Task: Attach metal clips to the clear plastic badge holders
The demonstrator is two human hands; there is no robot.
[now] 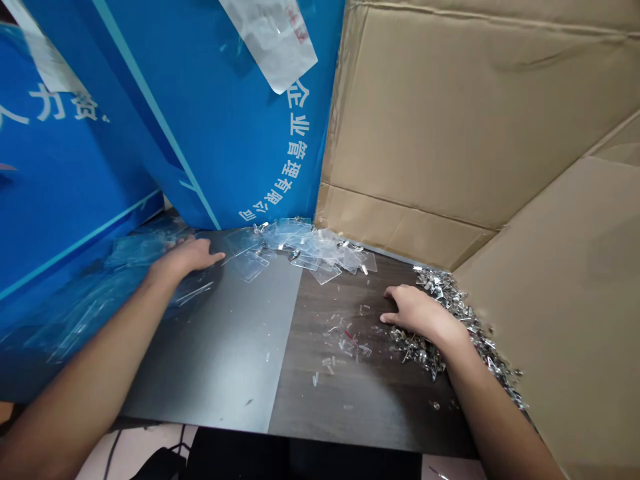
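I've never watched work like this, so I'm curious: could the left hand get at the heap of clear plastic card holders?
Probably yes. The left hand rests on the grey tabletop just beside the heap of clear plastic card holders, its fingers pointing that way. Nothing appears to stand between them.

At 10 o'clock, the blue banner bears white characters and a teal stripe. At 2 o'clock, the cardboard is plain tan. The left panel is grey; the right panel is dark brown woodgrain. The sleeves are clear; the clips silver.
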